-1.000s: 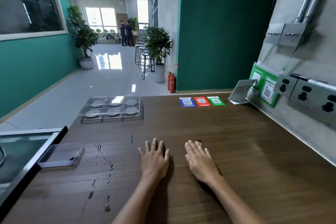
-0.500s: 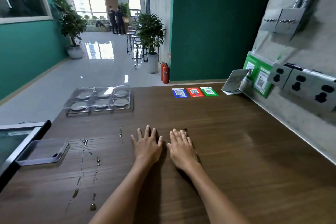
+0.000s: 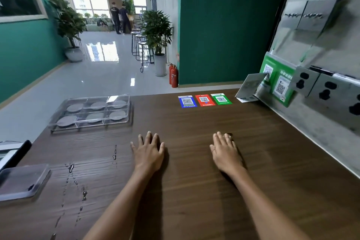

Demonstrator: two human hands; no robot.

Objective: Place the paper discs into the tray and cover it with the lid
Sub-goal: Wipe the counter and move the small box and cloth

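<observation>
A clear plastic tray (image 3: 58, 125) with several compartments stands at the far left of the brown table, and a clear lid seems to lie over it. Grey paper discs (image 3: 64, 121) lie one to a compartment inside. My left hand (image 3: 149, 152) rests flat on the table in the middle, fingers spread and straight, holding nothing. My right hand (image 3: 225, 151) lies flat a little to the right of it, also holding nothing. Both hands are well short of the tray.
A flat translucent plastic piece (image 3: 23, 181) lies at the left edge near a dark-framed unit (image 3: 13, 154). Water drops (image 3: 72, 168) streak the table's left part. Three coloured QR cards (image 3: 204, 100) lie at the far edge. Wall sockets (image 3: 327, 89) line the right.
My two hands were close together and have moved apart, the right one further right. The camera view has shifted slightly.
</observation>
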